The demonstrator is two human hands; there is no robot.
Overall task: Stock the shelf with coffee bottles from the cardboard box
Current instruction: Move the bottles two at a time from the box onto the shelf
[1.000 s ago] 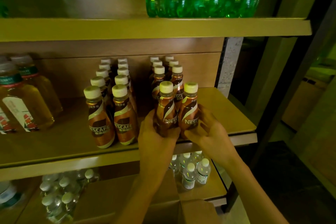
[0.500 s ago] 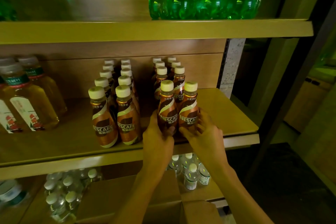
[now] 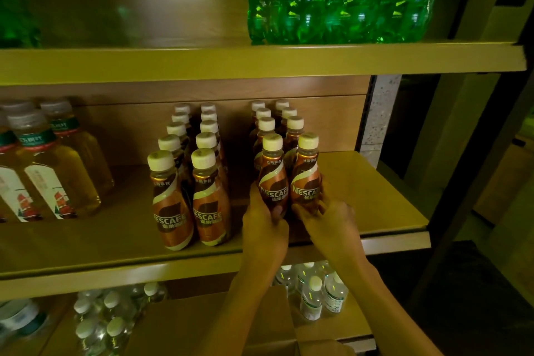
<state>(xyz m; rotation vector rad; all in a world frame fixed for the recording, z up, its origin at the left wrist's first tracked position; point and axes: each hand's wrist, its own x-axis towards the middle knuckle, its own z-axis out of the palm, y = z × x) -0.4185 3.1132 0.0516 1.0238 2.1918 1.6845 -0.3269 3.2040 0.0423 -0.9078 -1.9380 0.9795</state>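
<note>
Two brown Nescafe coffee bottles with cream caps stand side by side at the front of the right-hand rows on the middle shelf [image 3: 375,196]. My left hand [image 3: 264,222] grips the base of the left bottle [image 3: 273,179]. My right hand [image 3: 326,220] grips the base of the right bottle [image 3: 305,179]. Behind them stand several more coffee bottles [image 3: 265,127]. To the left, two more rows of coffee bottles [image 3: 187,191] reach nearer the shelf's front edge. A flap of the cardboard box [image 3: 202,326] shows at the bottom, under my forearms.
Yellow tea bottles [image 3: 49,173] stand at the left of the same shelf. A shrink-wrapped pack of green bottles [image 3: 341,0] sits on the shelf above. Small clear water bottles [image 3: 315,295] fill the shelf below. The shelf's right end borders a dark post [image 3: 476,182].
Both hands have pushed the two front bottles a little further back on the shelf, closer to the row behind. The labels have turned to face forward.
</note>
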